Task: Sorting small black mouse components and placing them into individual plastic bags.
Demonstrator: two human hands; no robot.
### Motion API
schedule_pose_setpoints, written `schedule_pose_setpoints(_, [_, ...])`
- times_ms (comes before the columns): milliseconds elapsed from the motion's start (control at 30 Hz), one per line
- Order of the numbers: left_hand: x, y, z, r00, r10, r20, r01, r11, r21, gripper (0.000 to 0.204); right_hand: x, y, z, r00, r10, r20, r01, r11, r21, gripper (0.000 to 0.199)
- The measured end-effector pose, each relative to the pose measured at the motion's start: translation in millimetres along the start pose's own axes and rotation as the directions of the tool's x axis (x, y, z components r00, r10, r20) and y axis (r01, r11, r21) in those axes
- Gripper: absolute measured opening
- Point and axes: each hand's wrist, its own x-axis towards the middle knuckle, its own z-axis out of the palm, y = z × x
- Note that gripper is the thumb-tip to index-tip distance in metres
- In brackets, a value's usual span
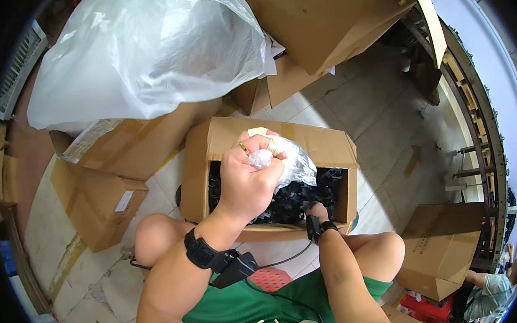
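Note:
My left hand [249, 177] is closed round the gathered neck of a clear plastic bag [297, 164], held above an open cardboard box [275, 131]. A ring and pale tape show on its fingers. The bag looks crinkled, and its contents cannot be made out. Inside the box lies a heap of small black parts [290, 202]. Low at the box's right front, my right hand [316, 212] reaches in among these parts, its fingers mostly hidden. Both wrists wear black straps with small devices, joined to a cable.
A large translucent plastic sheet [145, 56] covers boxes at the far left. A big carton [327, 21] stands behind, a closed carton [98, 204] at left, another carton [444, 245] at right. A rack [475, 118] lines the right side; another person [491, 292] is lower right.

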Motion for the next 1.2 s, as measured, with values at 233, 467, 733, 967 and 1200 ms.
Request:
schedule_pose_setpoints(233, [7.3, -1.7, 11.9, 0.989, -0.095, 0.11, 0.102, 0.993, -0.062, 0.011, -36.5, -73.2, -155.4, 0.976, -0.101, 0.191, 0.155, 0.944, -0.293, 0.047])
schedule_pose_setpoints(467, [-3.6, 7.2, 11.2, 0.928, -0.195, 0.318, 0.043, 0.903, 0.428, 0.028, -160.2, -139.0, -234.1, 0.834, -0.497, 0.241, 0.238, 0.717, 0.656, 0.016])
schedule_pose_setpoints(733, [-9.2, 10.0, 19.4, 0.87, -0.24, 0.43, -0.085, 0.788, 0.61, 0.046, -173.3, -130.6, -215.7, 0.765, -0.643, 0.008, 0.254, 0.314, 0.915, 0.019])
schedule_pose_setpoints(967, [-16.9, -6.1, 30.5, 0.868, -0.147, 0.474, -0.12, 0.865, 0.487, 0.05, -174.7, -129.7, -202.6, 0.693, -0.717, 0.075, 0.066, 0.167, 0.984, 0.036])
schedule_pose_setpoints(1200, [-24.3, -13.2, 37.5, 0.881, -0.053, 0.469, -0.213, 0.842, 0.496, 0.028, -185.2, -143.4, -194.8, 0.75, -0.659, -0.055, 0.394, 0.378, 0.838, 0.057])
